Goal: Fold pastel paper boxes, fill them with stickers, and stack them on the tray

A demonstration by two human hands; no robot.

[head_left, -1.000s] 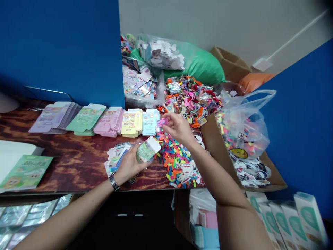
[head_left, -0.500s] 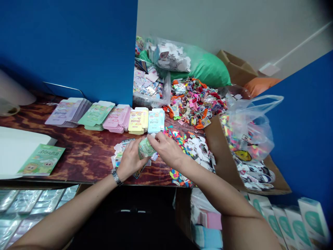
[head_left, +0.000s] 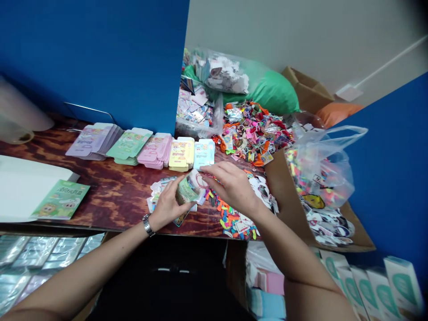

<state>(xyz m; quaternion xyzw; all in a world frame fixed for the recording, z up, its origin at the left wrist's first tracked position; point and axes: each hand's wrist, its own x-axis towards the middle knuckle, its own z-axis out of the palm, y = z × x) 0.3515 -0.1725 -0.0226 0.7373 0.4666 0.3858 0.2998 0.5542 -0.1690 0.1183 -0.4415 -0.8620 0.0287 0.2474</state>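
Observation:
My left hand, with a metal watch on its wrist, is wrapped round a small green box whose open end points up and to the right. At that end my right hand has its thumb and fingers round a small whitish and pink item, partly hidden. Under the hands lie flat printed pieces. Beside them are small colourful pieces and white cut-outs. Behind stand stacks of flat boxes: purple, green, pink, yellow and blue.
A white box with a green packet on it is at the left. A heap of mixed trinkets, a cardboard box and a clear bag are at the right. Blue panels border the table.
My right hand has moved slightly right and up from the green box, and a whitish and pink item now shows at the box's opening. The whole view has shifted slightly.

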